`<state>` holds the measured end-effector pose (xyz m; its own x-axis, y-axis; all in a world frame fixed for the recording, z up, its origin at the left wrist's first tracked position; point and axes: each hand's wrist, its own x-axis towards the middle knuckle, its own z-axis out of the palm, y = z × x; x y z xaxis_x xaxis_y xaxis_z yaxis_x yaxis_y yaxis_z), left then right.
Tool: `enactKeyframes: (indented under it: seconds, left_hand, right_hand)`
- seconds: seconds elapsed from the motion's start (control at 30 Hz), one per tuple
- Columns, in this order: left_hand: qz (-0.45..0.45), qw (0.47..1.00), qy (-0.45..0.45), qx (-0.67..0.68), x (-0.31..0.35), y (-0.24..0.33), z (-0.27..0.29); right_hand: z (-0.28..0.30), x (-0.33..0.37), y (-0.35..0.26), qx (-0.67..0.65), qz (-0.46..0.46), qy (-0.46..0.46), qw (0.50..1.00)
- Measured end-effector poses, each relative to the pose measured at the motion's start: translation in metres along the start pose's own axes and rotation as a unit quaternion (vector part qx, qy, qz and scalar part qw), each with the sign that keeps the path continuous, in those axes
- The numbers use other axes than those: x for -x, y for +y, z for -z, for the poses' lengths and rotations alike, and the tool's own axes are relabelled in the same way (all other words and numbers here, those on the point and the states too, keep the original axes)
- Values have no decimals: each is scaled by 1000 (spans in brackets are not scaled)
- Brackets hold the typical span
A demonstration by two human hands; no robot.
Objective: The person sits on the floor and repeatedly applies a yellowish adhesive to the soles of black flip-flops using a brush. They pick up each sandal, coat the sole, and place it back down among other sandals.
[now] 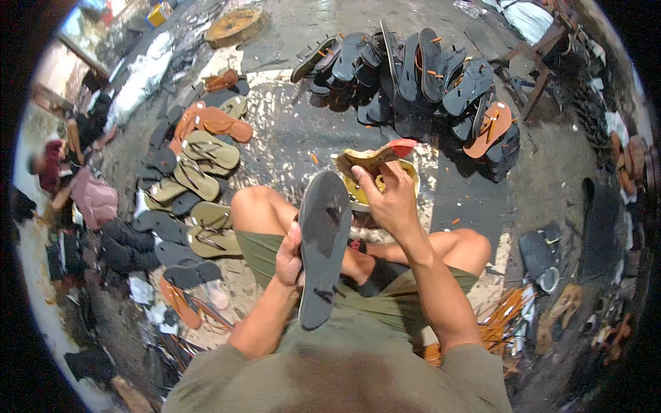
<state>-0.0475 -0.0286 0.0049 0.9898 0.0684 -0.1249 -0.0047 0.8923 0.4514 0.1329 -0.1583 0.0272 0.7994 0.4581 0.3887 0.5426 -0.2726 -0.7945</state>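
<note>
Pink cloth (95, 196) lies over on the left, close to another person (51, 165) seated near the wall. Next come olive sandals (196, 175) in a curved row beside the left edge of the dark floor sheet (471, 217), with orange sandals (224, 124) at the row's far end. A round block (236, 26) sits beyond the sheet's far edge. Black sandals (420, 65) crowd its far right corner, and an orange sandal (492, 129) leans on their near end. Orange strips (506, 320) lie tangled by the near right corner.

Over the person's lap is a grey sole (323, 251), wide end up, a darker patch across its middle and strap ends poking through. The left hand (290, 253) is clamped on its left edge. To the right, the right hand (391, 196) pinches a tan piece with a red end (375, 155), raised above a yellow bowl (361, 196).

That hand covers much of the bowl; what's inside is hard to make out. The left fingers are hidden behind the sole, and I can't tell whether the tan piece is a brush.
</note>
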Motion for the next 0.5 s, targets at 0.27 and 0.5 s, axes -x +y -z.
enactKeyframes:
  seconds: [0.27,0.5]
  left_hand:
    - [12,993,92,-68,75,-9,-27]
    - [-62,983,172,-35,29,6,-3]
  right_hand:
    - [6,16,96,291,-106,-130,942]
    - [86,3,88,145,29,39,988]
